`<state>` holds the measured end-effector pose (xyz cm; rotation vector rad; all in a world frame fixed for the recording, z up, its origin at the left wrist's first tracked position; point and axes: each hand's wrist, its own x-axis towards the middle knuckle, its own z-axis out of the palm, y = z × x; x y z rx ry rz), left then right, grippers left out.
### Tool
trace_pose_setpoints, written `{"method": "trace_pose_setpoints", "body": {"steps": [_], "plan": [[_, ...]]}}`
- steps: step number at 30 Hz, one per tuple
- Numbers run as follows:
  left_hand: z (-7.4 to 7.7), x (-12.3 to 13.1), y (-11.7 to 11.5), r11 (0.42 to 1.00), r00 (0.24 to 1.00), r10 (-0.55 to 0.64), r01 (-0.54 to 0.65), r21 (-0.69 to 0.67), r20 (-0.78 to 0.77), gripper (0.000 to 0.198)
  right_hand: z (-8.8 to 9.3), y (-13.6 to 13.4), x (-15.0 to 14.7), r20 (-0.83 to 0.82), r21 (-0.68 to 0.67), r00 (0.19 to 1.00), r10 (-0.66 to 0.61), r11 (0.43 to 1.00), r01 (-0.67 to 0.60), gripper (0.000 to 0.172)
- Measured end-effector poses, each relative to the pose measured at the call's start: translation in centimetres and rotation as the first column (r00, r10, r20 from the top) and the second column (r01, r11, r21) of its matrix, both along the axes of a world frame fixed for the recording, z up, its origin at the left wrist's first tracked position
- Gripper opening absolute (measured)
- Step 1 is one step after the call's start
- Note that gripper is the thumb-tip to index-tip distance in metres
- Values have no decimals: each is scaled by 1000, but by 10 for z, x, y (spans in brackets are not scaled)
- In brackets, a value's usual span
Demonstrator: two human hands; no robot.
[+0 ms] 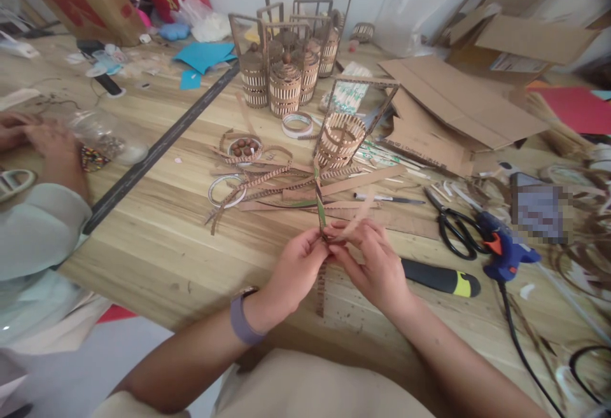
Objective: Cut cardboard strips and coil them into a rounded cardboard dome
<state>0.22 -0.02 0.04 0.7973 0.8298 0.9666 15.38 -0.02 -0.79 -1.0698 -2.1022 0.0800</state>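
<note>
My left hand and my right hand meet over the near edge of the wooden table. Both pinch a narrow corrugated cardboard strip that runs upright between them, its lower end hanging below my fingers. The fingers of both hands are closed on it. Just beyond lies a heap of loose cardboard strips. A half-built cardboard lantern leans behind the heap.
Several finished lanterns stand at the back. Scissors, a blue glue gun and a black-yellow knife lie to the right. Tape rolls and flat cardboard sheets lie further off. Another person's hands work at the left.
</note>
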Motion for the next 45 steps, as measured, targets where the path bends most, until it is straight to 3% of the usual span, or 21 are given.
{"method": "trace_pose_setpoints", "body": {"steps": [14, 21, 25, 31, 38, 45], "plan": [[2, 2, -4, 997, 999, -34, 36, -63, 24, 18, 0, -1, 1, -15, 5, 999, -49, 999, 49, 12], [2, -1, -1, 1000, 999, 10, -10, -2, -35, 19, 1, 2, 1, 19, 32, 1000, 25, 999, -26, 15], [0, -1, -2, 999, 1000, 6, -5, -44, 4, 19, 0, 2, 1, 26, 41, 999, 38, 998, -39, 17], [-1, 1, -4, 998, 999, -33, 35, -48, 31, 19, 3, 0, 2, -27, -16, 998, -57, 998, 57, 13], [4, -1, -1, 1000, 999, 0, -1, -15, -36, 19, 3, 1, 0, -19, 13, 1000, 4, 1000, -4, 15], [-2, -3, -1, 999, 992, 19, -13, 46, -127, 23, 2, 2, 1, 22, 57, 999, 48, 997, -49, 17]]}}
